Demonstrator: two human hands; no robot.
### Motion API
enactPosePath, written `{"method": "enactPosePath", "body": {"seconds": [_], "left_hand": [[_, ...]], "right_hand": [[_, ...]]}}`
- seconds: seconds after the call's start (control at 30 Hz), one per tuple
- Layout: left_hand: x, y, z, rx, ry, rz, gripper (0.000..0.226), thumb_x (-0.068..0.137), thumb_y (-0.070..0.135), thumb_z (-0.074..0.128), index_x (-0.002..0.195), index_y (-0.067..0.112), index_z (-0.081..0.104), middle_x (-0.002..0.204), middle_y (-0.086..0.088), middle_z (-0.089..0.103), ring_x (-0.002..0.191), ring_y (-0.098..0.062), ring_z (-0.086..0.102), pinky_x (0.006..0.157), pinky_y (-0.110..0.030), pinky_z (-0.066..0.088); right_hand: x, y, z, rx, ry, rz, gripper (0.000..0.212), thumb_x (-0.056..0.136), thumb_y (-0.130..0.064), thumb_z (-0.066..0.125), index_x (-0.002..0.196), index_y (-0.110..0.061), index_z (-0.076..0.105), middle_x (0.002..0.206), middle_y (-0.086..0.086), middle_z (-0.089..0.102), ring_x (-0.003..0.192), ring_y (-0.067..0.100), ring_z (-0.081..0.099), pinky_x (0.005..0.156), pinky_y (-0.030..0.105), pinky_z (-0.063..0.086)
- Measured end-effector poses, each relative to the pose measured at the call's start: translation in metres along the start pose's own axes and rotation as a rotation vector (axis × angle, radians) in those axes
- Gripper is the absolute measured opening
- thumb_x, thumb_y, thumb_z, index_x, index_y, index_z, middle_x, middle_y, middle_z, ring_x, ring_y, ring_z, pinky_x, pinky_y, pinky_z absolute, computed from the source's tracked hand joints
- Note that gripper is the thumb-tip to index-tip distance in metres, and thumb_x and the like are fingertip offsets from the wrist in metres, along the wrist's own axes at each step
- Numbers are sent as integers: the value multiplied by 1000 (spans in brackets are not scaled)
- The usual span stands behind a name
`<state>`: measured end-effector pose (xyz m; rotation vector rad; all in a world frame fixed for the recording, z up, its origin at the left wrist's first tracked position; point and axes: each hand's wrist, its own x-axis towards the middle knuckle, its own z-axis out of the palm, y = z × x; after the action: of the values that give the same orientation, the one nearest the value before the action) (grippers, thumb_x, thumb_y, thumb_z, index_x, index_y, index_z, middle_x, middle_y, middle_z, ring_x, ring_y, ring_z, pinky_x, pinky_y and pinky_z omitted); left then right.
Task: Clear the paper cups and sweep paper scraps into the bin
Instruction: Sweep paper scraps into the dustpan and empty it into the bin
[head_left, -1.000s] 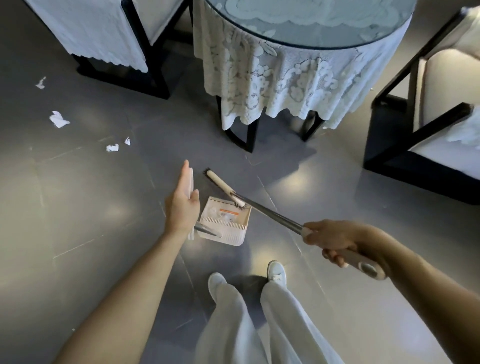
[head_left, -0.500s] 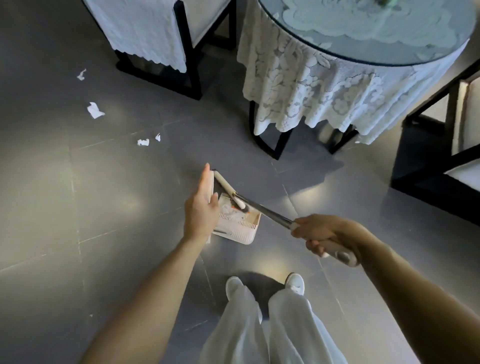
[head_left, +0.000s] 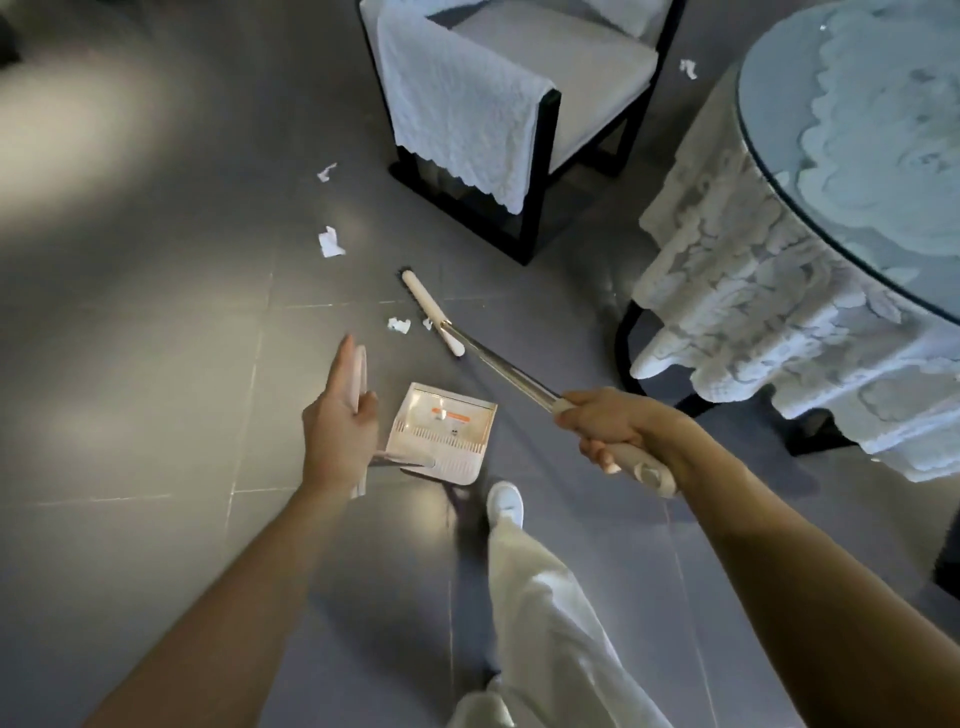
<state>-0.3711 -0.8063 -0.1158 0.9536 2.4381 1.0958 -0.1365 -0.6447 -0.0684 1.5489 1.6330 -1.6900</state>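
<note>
Nearest: loose white trousers (head_left: 545, 623) and one white shoe (head_left: 505, 501) on smooth grey floor tiles (head_left: 156, 364), down from two shoes half a second back.

Two bare hands next. First the left hand (head_left: 337, 421), wrapped on the flat cream handle of one dustpan (head_left: 441, 431), thumb pinching, forefinger laid straight along it. Ribbed cream plastic tray with an orange label, down by the floor just ahead of the shoe; touching the tiles or not, unclear. Then the right hand (head_left: 613, 426), clenched round the cream grip of one broom (head_left: 431, 314), shiny metal shaft running away to a slim cream bar head with dark bristles.

Broom head no longer over the dustpan as before, but out on the tiles ahead of it, just beside two small white paper scraps (head_left: 399, 325). Five crumpled scraps in all: that pair, two larger ones farther left, one more beyond the chair.

Farther off, one black-framed chair (head_left: 540, 182) draped in quilted white cloth, now swung to centre. At right, one round glass-topped table (head_left: 857, 156), skirted in white lace.
</note>
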Motion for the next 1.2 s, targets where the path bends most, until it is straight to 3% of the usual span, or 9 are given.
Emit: {"method": "enactPosePath", "body": {"seconds": [0.17, 0.27, 0.33, 0.47, 0.7, 0.9, 1.0, 1.13, 1.2], "left_hand": [[108, -8, -5, 17, -4, -112, 67, 97, 9, 53, 148, 43, 26, 147, 4, 44, 133, -25, 44, 99, -20, 29], [171, -14, -12, 73, -23, -123, 68, 98, 12, 52, 147, 47, 22, 144, -2, 47, 119, -30, 55, 88, -22, 36], [211, -20, -18, 98, -49, -150, 68, 99, 14, 51, 146, 52, 20, 142, -6, 48, 109, -30, 58, 83, -25, 39], [281, -33, -27, 167, -123, -198, 69, 100, 17, 50, 142, 59, 15, 143, -8, 45, 116, -37, 55, 84, -33, 46], [381, -56, -42, 172, -201, -42, 68, 96, 14, 51, 141, 57, 23, 136, -6, 56, 111, -34, 59, 88, -24, 38], [430, -60, -53, 159, -334, 18, 71, 95, 12, 49, 145, 52, 21, 117, -10, 65, 73, -22, 54, 72, -20, 36], [446, -65, -60, 100, -371, 19, 72, 95, 11, 49, 144, 55, 21, 114, -4, 66, 67, -17, 55, 70, -19, 38], [461, -80, -75, 12, -380, -7, 73, 94, 11, 49, 139, 62, 22, 106, 15, 59, 68, -11, 54, 63, -7, 35], [468, -90, -84, -15, -336, -50, 71, 95, 13, 49, 139, 62, 23, 90, 13, 61, 60, -11, 53, 55, -5, 36]], "right_hand": [[88, -90, -34, -195, 78, -90, 25, 97, -25, 50, 119, -13, 56, 90, 8, 63, 75, 22, 58, 75, 33, 50], [126, -132, -51, -275, 124, -110, 24, 96, -22, 48, 111, -7, 60, 91, 10, 64, 72, 21, 57, 59, 25, 43], [150, -156, -61, -264, 117, -55, 24, 95, -15, 47, 110, -1, 61, 86, 13, 61, 58, 18, 53, 49, 22, 40], [194, -192, -71, -128, 128, 89, 5, 91, -8, 50, 96, -7, 48, 61, 5, 48, 42, 14, 44, 32, 15, 36], [239, -234, -21, 17, 69, 173, 14, 93, -4, 48, 106, -9, 51, 66, 3, 47, 51, 13, 43, 45, 24, 37], [230, -288, 49, 146, -34, 190, 22, 95, -10, 53, 117, -11, 52, 64, 6, 53, 44, 10, 47, 43, 21, 43], [223, -312, 69, 143, -103, 211, 23, 94, -18, 56, 117, -20, 54, 62, 4, 57, 44, 8, 49, 45, 22, 45], [213, -345, 67, 35, -145, 209, 26, 95, -22, 53, 122, -24, 51, 65, 2, 56, 46, 8, 48, 46, 20, 45], [210, -362, 64, 43, -124, 221, 25, 96, -18, 53, 120, -24, 49, 60, 3, 54, 41, 7, 47, 42, 20, 44]]}}
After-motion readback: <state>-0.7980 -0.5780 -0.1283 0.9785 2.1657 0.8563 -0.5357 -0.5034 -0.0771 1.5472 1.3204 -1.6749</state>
